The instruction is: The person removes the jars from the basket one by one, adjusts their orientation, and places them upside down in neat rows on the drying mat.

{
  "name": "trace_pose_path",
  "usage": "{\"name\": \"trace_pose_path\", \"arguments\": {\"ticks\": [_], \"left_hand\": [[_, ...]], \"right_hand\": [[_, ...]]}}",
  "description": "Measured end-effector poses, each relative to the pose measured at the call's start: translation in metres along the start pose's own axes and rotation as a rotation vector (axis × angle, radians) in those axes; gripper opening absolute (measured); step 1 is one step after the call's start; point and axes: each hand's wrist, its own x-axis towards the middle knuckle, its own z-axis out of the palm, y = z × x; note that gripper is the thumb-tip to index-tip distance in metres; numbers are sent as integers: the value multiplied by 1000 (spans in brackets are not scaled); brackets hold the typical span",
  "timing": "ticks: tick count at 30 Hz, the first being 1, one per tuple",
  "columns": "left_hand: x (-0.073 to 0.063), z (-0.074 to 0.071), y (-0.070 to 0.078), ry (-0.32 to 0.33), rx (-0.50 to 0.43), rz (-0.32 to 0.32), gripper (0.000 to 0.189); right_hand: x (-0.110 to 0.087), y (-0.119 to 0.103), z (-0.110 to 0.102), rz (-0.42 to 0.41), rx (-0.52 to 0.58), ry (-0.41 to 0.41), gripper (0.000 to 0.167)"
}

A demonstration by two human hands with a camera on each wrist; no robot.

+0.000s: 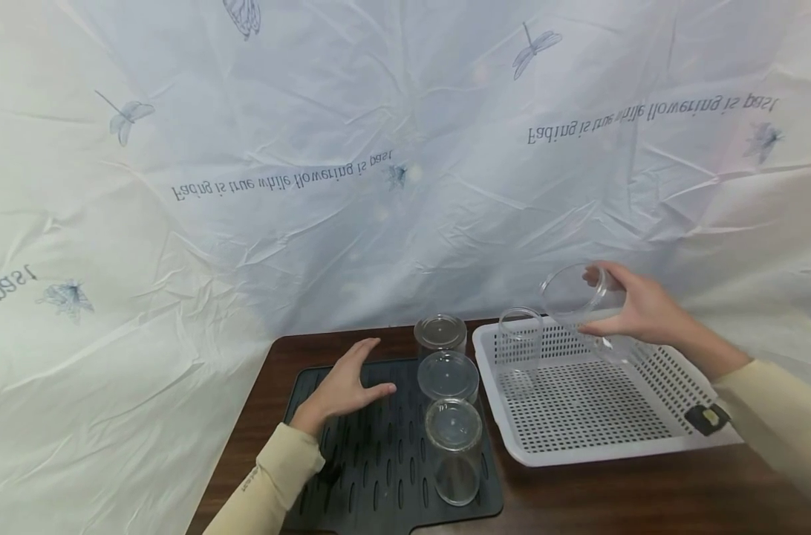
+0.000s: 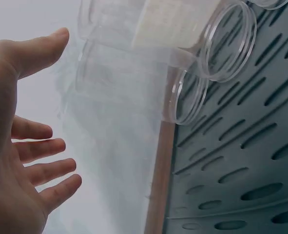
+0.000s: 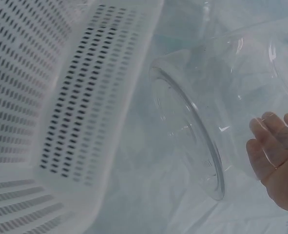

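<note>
My right hand grips a clear jar by its side, thumb and fingers around it. That jar is tilted in the air above the white basket. Another clear jar stands inside the basket at its left. My left hand hovers over the dark drying mat, thumb spread from the fingers and nothing held. To its right, a front jar, a middle jar and a back jar stand in a row along the mat's right side.
The brown wooden table lies under mat and basket. A white printed sheet hangs right behind the table's far edge. A black clip-like piece shows at the basket's right corner, by my right sleeve.
</note>
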Motion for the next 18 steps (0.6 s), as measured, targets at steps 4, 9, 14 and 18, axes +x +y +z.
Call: {"name": "trace_pose_path", "arguments": {"ticks": [4,9,14,18], "left_hand": [[2,-7,9,21,-13,17,91],[6,-15,18,32,-66,59,91],[13,-22,23,36,-71,80,92],[16,-29,29,59,-78,93,92]], "right_hand": [[9,-11,-2,-33,-11,0,91],[20,-25,-1,-84,-52,-1,100],[29,-39,6,-122,-38,-27,106],[37,-48,13,-150,-10,-35,107]]}}
